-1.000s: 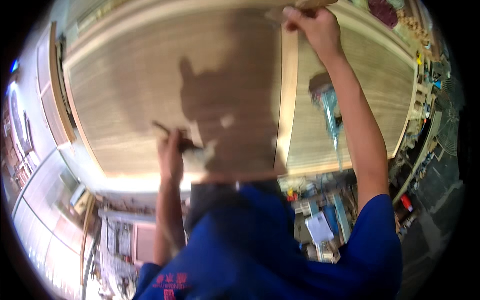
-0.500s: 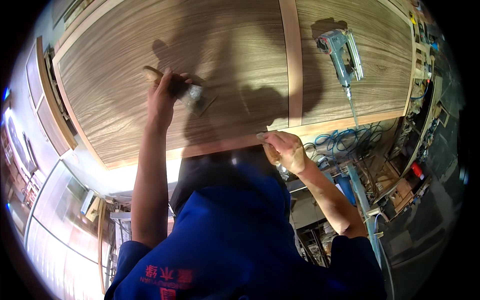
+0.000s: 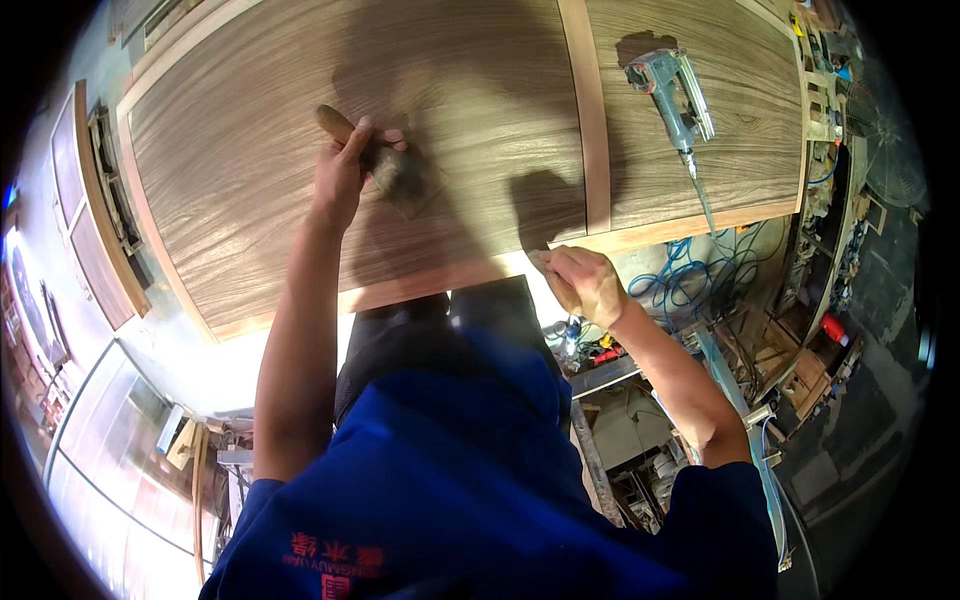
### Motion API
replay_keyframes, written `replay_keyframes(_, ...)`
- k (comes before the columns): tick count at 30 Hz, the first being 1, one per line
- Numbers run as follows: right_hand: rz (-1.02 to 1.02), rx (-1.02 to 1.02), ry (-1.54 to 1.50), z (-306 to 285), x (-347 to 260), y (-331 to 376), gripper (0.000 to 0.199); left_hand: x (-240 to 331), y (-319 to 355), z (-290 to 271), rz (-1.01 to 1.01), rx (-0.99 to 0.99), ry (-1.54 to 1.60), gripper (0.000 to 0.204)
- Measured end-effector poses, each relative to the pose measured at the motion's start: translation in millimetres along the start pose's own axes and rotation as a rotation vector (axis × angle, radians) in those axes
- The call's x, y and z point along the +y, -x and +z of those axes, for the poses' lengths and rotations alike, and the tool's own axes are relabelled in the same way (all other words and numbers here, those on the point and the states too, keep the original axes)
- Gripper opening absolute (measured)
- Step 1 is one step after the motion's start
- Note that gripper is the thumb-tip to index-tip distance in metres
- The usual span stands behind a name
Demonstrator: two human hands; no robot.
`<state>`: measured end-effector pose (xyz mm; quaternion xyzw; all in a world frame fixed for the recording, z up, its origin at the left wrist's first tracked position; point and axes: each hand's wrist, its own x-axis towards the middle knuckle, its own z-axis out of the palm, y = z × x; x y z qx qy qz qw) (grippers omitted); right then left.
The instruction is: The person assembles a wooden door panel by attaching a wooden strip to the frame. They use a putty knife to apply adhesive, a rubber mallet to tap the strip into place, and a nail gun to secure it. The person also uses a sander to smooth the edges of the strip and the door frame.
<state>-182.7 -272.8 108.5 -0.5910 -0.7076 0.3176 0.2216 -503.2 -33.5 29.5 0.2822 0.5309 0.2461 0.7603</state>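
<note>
Two hands on the wood panel [image 3: 250, 170]: left hand [image 3: 340, 175] grip clenched around a brush [image 3: 385, 165], handle up-left, bristles down-right.

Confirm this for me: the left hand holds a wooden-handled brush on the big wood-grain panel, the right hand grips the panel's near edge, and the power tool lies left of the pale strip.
One detail is off. The head view shows the power tool lying right of the pale strip, not left. The rest holds: the left hand holds the brush on the panel, and the right hand grips its near edge.
</note>
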Motion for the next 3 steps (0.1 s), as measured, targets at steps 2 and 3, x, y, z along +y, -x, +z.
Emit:
replay_keyframes(2, 0.176, -0.176, -0.104, 3.6, 14.4, 1.5, 0.016, -7.1, -2.5, 1.2, 0.049, 0.007, 0.095, 0.041)
replay_keyframes(3, 0.246, -0.172, -0.118, 0.7, 12.9, -10.2, 0.014, -8.6, -2.8, 2.3, 0.049, 0.006, 0.096, 0.041)
